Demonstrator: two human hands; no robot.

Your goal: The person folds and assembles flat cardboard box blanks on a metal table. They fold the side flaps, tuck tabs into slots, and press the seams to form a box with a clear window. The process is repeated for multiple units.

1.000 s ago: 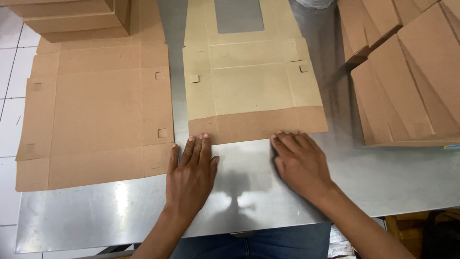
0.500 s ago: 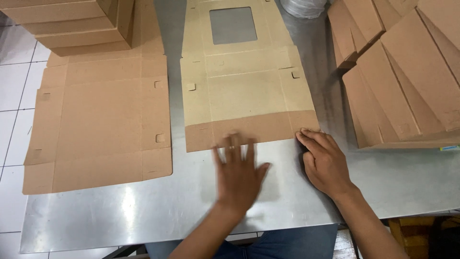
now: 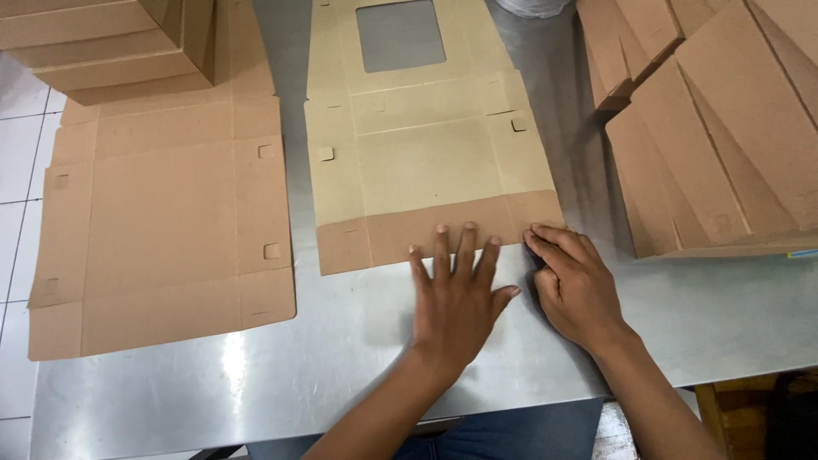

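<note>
— Cardboard box blank [image 3: 426, 162] is laid flat at twelve o'clock on the steel table [image 3: 341, 341]; its near flap is pressed by the left hand [image 3: 456, 298], fingers spread.

— Right hand [image 3: 575, 285], fingers together, is set at the flap's corner. A crooked crease could be caused if the blank is slid.

packing or box-making workroom, small-scale. stainless steel worktable [image 3: 358, 366], scuffed, reflecting overhead light. unfolded window-cut carton blank [image 3: 426, 162] lying flat mid-table. second flat blank [image 3: 162, 230] at table's left edge, overhanging it slightly. stack of flat cartons [image 3: 94, 43] at far left corner. pile of folded brown cartons [image 3: 724, 128] along right edge. white tiled floor [image 3: 17, 170] visible past left edge. same cardboard item repeated many times, plain metal bench: production setting, not home.
</note>
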